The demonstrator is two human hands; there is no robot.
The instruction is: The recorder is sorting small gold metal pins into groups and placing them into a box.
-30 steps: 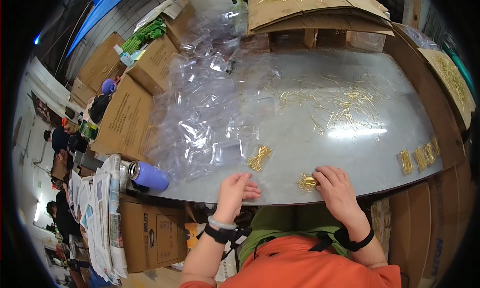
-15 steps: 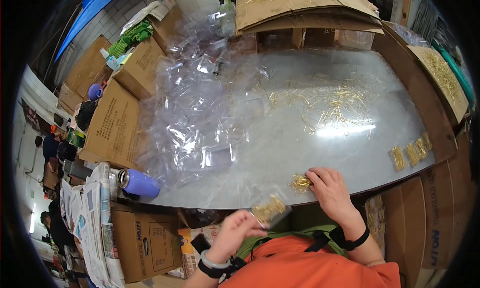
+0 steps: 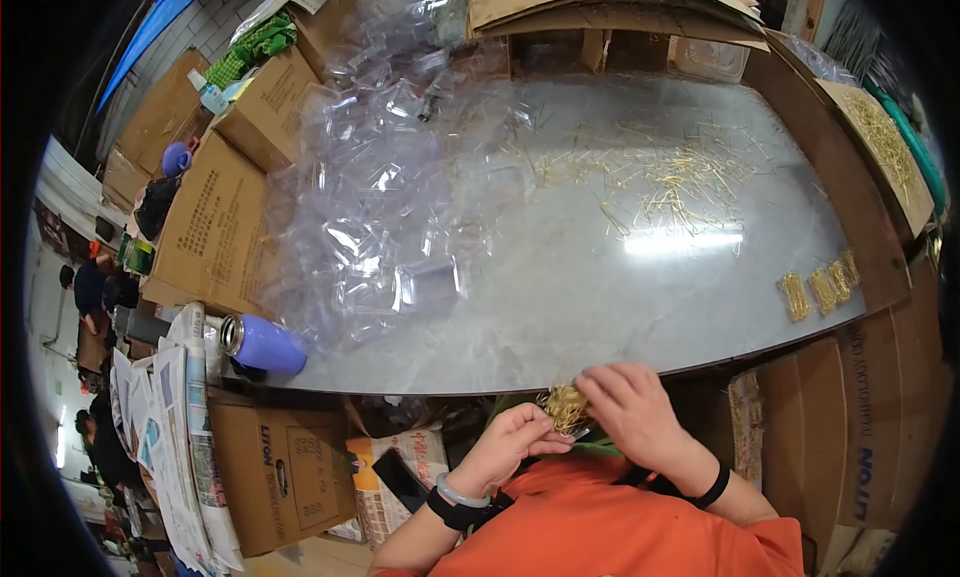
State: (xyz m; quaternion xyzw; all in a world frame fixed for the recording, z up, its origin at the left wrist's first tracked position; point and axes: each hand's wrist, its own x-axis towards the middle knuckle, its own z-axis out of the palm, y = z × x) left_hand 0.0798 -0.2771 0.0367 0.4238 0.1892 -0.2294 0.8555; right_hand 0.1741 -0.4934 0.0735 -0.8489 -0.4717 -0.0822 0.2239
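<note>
In front of my orange shirt, just off the table's near edge, both hands meet around a bunch of thin gold wire hooks (image 3: 566, 407). My left hand (image 3: 503, 445) is closed, thumb and fingers pinching the clear plastic box at its side; most of that box is hidden behind the hooks and fingers. My right hand (image 3: 632, 405) is closed over the right end of the bunch, its fingertips on the wires. More loose wire hooks (image 3: 690, 187) lie scattered farther back on the grey table (image 3: 540, 317). Several filled packs of hooks (image 3: 795, 297) stand in a row at the right.
A heap of clear plastic boxes (image 3: 370, 207) covers the table's left part. A purple flask (image 3: 268, 345) stands at the near left corner beside stacked newspapers (image 3: 180, 427). Cardboard boxes (image 3: 205, 222) border the left, and cardboard walls (image 3: 835, 167) the right. People are far left.
My right hand has lifted a bunch of hooks off the table edge and brought it left and down to the box in my left hand. The view has shifted slightly.
</note>
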